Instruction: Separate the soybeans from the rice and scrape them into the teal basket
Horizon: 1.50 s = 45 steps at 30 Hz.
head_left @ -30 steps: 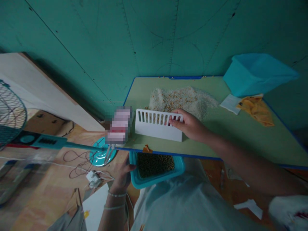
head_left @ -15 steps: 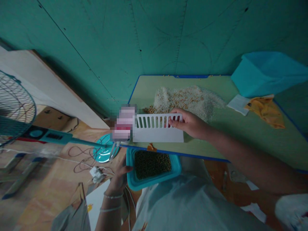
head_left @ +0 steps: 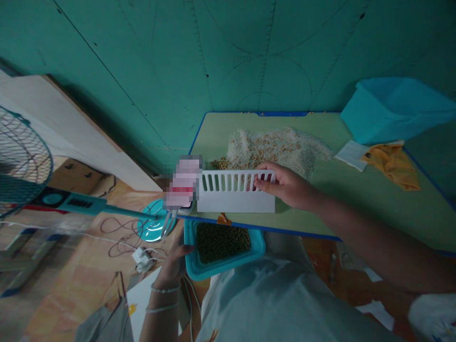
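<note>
With its thumb over the rim, my left hand [head_left: 176, 260] grips the left end of a teal plastic tub [head_left: 261, 244] below the table's front edge. Dark green beans [head_left: 213, 244] and some yellowish ones fill the tub's bottom. My right hand [head_left: 287, 185] is closed around the right end of a white slotted plastic basket [head_left: 235, 203], which stands along the front of the table. Behind the basket, a heap of white grains [head_left: 299, 149] mixed with yellow beans [head_left: 267, 152] spreads over the tabletop. The basket's inside is mostly hidden.
A pixelated pink phone-like object [head_left: 183, 183] stands at the table's left corner. On the right are a blue fabric bin [head_left: 388, 109], a yellow cloth [head_left: 392, 164] and white paper [head_left: 352, 154]. A teal fan [head_left: 24, 156], cords and a power strip [head_left: 142, 259] are at left.
The right end of the white basket has shifted slightly right and toward me with my right hand. My left hand and the teal tub have moved slightly left.
</note>
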Tool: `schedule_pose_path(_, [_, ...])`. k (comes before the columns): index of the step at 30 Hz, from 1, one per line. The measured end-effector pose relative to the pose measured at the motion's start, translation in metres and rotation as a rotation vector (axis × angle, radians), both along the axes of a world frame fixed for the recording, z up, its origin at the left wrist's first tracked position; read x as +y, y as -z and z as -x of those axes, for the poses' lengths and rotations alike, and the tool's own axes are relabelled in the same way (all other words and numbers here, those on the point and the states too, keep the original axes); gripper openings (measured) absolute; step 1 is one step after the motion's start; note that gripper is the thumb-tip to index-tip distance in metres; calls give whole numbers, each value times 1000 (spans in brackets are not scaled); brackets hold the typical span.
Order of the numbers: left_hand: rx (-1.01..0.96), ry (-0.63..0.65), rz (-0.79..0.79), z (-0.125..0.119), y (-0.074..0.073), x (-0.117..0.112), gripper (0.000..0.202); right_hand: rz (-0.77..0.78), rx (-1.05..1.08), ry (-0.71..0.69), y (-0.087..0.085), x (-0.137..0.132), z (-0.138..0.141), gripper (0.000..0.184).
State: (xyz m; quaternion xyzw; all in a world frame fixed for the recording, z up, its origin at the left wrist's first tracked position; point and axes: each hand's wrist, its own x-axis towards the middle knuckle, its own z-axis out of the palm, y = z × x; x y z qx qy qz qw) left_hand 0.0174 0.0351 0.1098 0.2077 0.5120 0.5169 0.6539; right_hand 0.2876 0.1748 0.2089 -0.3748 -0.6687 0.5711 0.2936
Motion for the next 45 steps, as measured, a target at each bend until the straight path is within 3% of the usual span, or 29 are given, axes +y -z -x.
schedule_pose_path(5, [-3, -20, 48, -4, -2, -2, 62, -102, -45, 151, -3, 8, -15, 18])
schedule_pose_path(9, [-17, -22, 61, -13, -1, -2, 61, -261, -92, 378, -2, 31, -34, 19])
schedule_pose_path(12, [-33, -6, 8, -22, 4, 2, 57, -323, -126, 455, -1, 49, -44, 15])
schedule_pose_path(19, [-63, 58, -2, -33, 19, 3, 55, -301, -220, 270, -5, 57, -45, 9])
schedule_pose_path(25, [-91, 82, -18, -35, 14, 3, 59, -266, -208, 260, -11, 61, -41, 11])
schedule_pose_path(32, [-80, 61, -24, -36, 16, 1, 56, -275, -249, 89, -8, 57, -38, 13])
schedule_pose_path(36, [-83, 61, -4, -35, 20, 1, 58, -271, -202, 101, -8, 54, -41, 14])
schedule_pose_path(45, [-28, 59, -152, -41, 22, 6, 58, -154, -165, 89, -6, 33, -43, 19])
